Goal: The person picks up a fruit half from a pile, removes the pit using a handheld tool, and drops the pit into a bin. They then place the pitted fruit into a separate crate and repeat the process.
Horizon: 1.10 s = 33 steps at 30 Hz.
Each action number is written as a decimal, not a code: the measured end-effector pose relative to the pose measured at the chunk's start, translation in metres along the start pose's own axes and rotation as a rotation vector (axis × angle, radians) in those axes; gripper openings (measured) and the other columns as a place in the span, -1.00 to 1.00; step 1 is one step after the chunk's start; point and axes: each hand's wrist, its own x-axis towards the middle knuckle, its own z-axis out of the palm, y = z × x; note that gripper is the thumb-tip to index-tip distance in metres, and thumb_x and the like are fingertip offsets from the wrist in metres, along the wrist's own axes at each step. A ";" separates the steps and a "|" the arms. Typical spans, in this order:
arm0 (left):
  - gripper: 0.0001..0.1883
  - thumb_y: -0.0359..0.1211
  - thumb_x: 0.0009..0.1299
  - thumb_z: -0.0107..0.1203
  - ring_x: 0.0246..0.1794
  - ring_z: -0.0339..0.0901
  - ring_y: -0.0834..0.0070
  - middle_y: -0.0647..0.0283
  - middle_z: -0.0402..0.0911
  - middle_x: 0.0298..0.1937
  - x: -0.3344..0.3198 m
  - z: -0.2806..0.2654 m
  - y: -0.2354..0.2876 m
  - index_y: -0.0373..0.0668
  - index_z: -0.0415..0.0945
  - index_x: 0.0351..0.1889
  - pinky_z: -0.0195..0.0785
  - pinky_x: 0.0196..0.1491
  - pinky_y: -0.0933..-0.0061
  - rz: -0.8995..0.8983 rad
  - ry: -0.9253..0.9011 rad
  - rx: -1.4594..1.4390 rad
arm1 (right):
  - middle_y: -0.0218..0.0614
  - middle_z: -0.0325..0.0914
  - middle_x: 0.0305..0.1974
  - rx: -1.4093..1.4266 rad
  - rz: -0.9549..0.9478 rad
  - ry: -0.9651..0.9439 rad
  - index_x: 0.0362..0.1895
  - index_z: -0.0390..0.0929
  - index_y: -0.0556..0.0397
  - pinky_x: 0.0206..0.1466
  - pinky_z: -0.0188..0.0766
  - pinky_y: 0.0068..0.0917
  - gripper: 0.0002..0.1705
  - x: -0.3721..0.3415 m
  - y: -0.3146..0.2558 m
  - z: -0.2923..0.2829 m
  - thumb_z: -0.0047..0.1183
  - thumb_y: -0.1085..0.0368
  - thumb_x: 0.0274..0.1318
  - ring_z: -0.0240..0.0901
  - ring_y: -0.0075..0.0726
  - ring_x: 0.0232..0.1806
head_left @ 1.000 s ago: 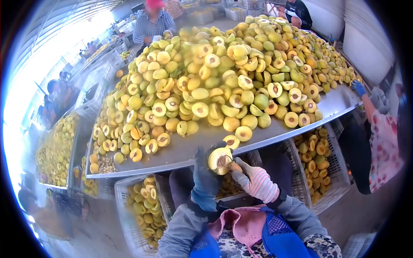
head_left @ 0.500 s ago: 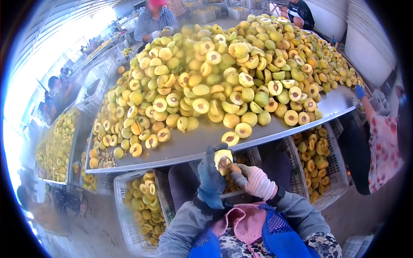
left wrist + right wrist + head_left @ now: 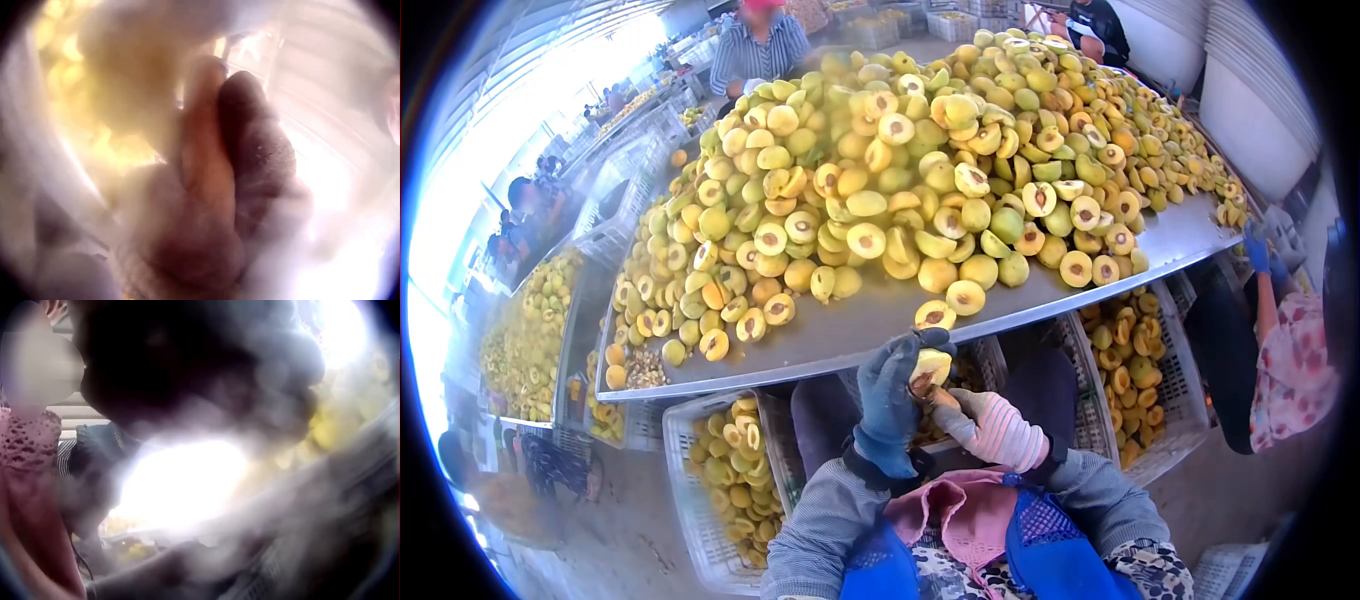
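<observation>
In the head view my left hand (image 3: 889, 402), in a blue-grey glove, holds a halved yellow peach (image 3: 931, 369) in front of the table edge. Its cut face tilts toward my right hand (image 3: 998, 424), gloved with pink stripes. The right hand's fingers are curled, their tips right at the brown pit. They grip a small tool, mostly hidden in the hand; I cannot tell its exact kind. The left wrist view shows blurred, close-up fingers (image 3: 209, 169) beside a hazy yellow shape. Dark blur and glare hide the work in the right wrist view.
A metal table (image 3: 825, 345) bears a large heap of peach halves (image 3: 870, 200). Fruit-filled plastic crates stand below, at left (image 3: 675, 455) and right (image 3: 1190, 400). Pits (image 3: 643, 368) lie at the table's left corner. A person in a floral top (image 3: 1295, 370) sits at right; others work behind.
The peach half has turned in my left hand, so its cut face shows less. My right hand stays at its pit. The person at right has drawn a hand back from the table.
</observation>
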 end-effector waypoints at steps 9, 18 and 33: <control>-0.51 -0.09 0.45 0.02 -0.22 0.62 0.23 -0.04 0.64 -0.17 -0.014 -0.014 0.023 -0.44 0.53 -0.07 0.53 -0.17 0.31 -0.174 -0.111 -0.444 | -0.41 0.56 -0.08 0.510 0.186 -0.374 0.12 0.58 0.17 0.15 0.32 -0.53 -0.52 -0.001 -0.001 0.004 0.02 0.03 0.38 0.38 -0.56 0.01; -0.49 -0.19 0.26 0.34 -0.06 0.62 0.18 -0.01 0.65 -0.05 -0.073 -0.268 -0.018 -0.32 0.53 0.06 0.47 0.05 0.19 -0.003 0.456 1.019 | 0.07 0.66 -0.25 -0.892 0.213 -0.364 0.03 0.53 0.11 -0.11 0.48 0.00 -0.37 0.039 0.097 -0.018 -0.20 -0.20 0.33 0.59 0.23 -0.15; -0.51 -0.22 0.10 0.27 -0.07 0.60 -0.02 -0.10 0.65 -0.09 0.127 -0.029 -0.087 -0.26 0.56 -0.01 0.46 0.02 0.16 -0.303 -0.605 1.140 | 0.01 0.65 -0.32 -0.672 0.156 -0.103 0.04 0.50 -0.03 -0.17 0.46 -0.09 -0.46 0.025 0.085 -0.027 -0.09 -0.20 0.31 0.60 0.18 -0.25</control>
